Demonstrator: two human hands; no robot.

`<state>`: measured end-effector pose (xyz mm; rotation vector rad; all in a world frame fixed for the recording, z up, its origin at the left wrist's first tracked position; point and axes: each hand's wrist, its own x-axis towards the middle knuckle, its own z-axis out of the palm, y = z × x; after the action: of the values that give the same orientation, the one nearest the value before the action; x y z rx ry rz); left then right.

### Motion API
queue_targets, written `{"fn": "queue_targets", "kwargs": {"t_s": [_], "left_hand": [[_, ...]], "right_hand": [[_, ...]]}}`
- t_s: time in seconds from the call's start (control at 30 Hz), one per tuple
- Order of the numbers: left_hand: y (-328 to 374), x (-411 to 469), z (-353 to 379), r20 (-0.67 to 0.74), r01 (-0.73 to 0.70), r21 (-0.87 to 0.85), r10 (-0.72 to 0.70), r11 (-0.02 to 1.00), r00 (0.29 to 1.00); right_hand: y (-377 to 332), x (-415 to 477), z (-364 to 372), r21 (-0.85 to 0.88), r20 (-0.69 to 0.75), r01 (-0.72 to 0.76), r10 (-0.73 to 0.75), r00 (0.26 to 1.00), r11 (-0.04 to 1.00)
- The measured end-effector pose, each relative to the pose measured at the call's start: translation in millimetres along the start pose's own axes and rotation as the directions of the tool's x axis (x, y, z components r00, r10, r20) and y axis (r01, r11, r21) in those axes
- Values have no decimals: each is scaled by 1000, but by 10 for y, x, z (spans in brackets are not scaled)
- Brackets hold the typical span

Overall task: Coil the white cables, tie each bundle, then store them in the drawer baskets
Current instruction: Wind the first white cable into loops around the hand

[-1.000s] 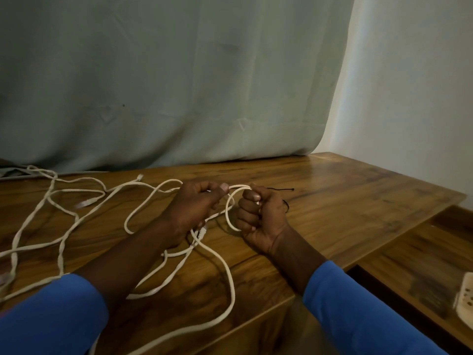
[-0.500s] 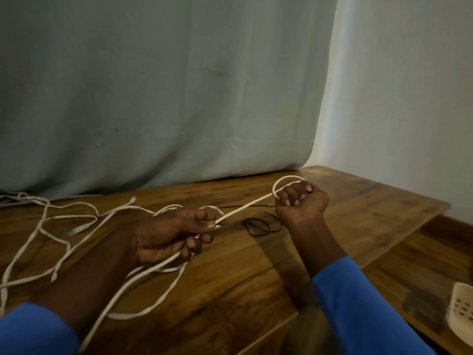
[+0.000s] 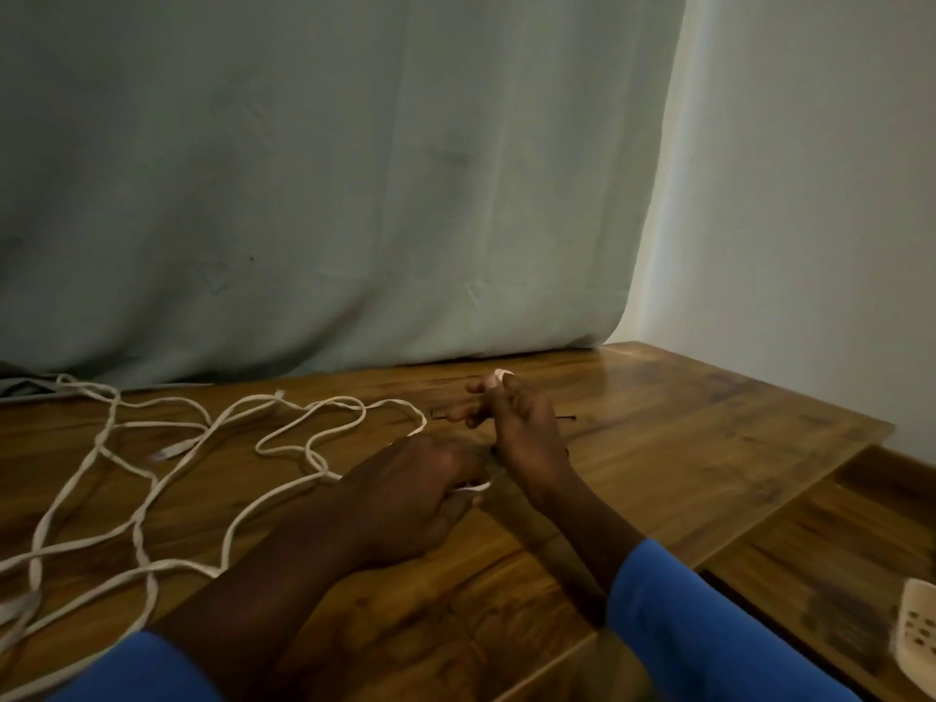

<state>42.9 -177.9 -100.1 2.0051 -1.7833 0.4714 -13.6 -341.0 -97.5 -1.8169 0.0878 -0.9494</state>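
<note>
Left of the grip, the long white flat cable (image 3: pixel 137 537) is seen sprawled in crossing loops over the brown wooden table (image 3: pixel 684 448). A knot could be drawn tight there if slack is hauled in fast. The left hand (image 3: pixel 405 499) is closed round a strand, fingers curled over it. Just right of it, the right hand (image 3: pixel 521 433) is held upright, a loop hooked over its fingertips (image 3: pixel 489 385). Whether that loop is pinched cannot be told, and it could be slipped off. A thin black tie (image 3: pixel 567 418) lies just behind the grip and could be swept aside. Open tabletop is offered rightward up to the edge, and beyond it, lower down, a white perforated plastic basket (image 3: pixel 919 630) is glimpsed.
</note>
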Motion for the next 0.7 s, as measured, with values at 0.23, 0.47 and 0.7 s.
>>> {"fn": "queue_targets", "kwargs": {"t_s": [0.23,0.47,0.7], "left_hand": [[-238,-88,-200,-323,-5,-28,-4,1000,946],[-379,-167,-225,-303,157,-176,-205,972,931],[-320,-94,-210,-41,338,-771,-572,539,819]], "right_hand": [[182,-156,210,-244,198,278,-233,952,929],[217,-206,199,-533,319,511,-398,860,674],[77,-251,265,-495,640,812,-502,582,309]]}}
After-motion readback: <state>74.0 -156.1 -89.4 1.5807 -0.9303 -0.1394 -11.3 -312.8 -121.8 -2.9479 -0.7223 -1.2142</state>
